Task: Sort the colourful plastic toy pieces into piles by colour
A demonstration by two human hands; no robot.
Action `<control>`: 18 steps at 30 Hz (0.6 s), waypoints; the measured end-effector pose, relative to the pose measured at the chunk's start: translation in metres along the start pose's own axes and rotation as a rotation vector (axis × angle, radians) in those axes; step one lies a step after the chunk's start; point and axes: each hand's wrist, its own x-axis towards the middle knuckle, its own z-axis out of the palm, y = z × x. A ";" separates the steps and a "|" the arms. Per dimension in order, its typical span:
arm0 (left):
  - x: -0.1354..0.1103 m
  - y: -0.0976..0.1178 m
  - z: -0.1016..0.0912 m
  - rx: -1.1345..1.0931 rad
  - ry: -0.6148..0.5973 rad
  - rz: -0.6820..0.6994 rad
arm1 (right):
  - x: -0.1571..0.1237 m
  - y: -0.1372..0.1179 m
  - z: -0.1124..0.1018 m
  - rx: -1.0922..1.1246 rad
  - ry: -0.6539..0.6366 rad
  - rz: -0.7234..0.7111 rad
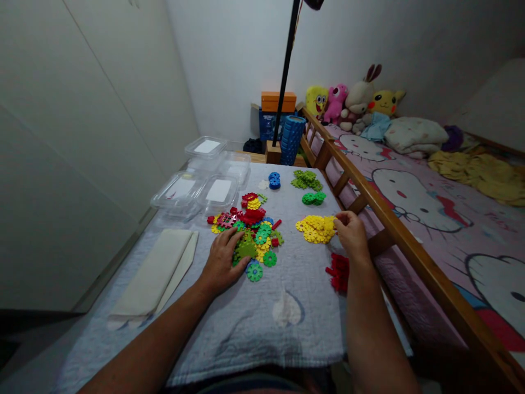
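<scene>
My left hand (223, 256) lies over the left side of a mixed pile of plastic building discs (262, 235), its fingers stretched out and touching green pieces. Red, yellow, green and blue toothed pieces are jumbled in that pile. At the right, my right hand (351, 232) pinches a yellow toothed disc at the edge of a heap of yellow discs (315, 229); its fingers partly cover the piece. Below that hand is a cluster of red pieces (339, 273), partly hidden by my forearm. Farther back sit green discs (314, 198), olive-green pieces (305, 179) and a stack of blue discs (274, 180).
Clear plastic containers (180, 191) stand at the back left of the cloth-covered table (254, 328). A folded beige cloth (151, 273) lies at left, a crumpled white tissue (286, 309) in front. A wooden bed rail (385, 219) borders the right side; a black pole (286, 71) rises behind.
</scene>
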 end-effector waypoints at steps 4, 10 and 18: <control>0.000 -0.001 0.001 0.010 0.001 0.000 | 0.019 0.013 -0.002 -0.083 -0.044 0.041; -0.001 -0.003 0.002 0.025 -0.008 0.006 | 0.030 0.031 0.007 -0.075 -0.103 0.055; 0.000 -0.001 0.001 0.004 -0.006 -0.004 | 0.021 0.030 0.010 -0.319 -0.063 -0.027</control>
